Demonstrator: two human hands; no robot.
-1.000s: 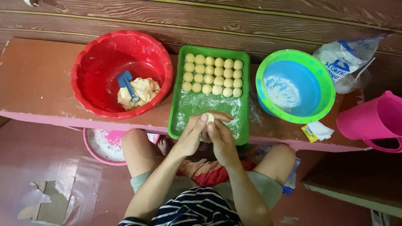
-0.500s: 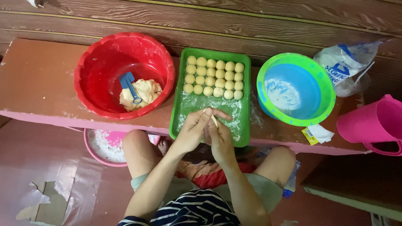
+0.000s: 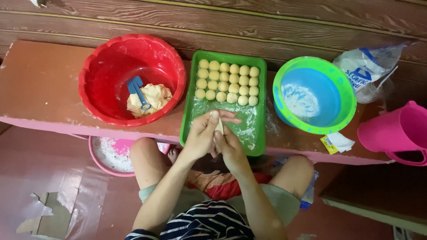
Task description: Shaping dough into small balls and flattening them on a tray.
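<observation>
The light is soft and even, indoor in feel, bright enough to show colour strongly. No hard shadows fall; faint shade sits under the bench edge (image 3: 66, 126) and inside the red bowl (image 3: 132, 80), deeper along its near wall. A pale sheen runs along the rim of the blue bowl (image 3: 314, 94) and on the plastic bag (image 3: 367, 71), which gleams a little. The floury tray (image 3: 224, 103) reads clearly, and the dough balls (image 3: 227, 82) are sharp. The hands (image 3: 215, 140) are slightly soft, with mild motion blur at the fingertips. The wood wall lines bow gently toward the frame edges, and the corners look dimmer and less crisp.
</observation>
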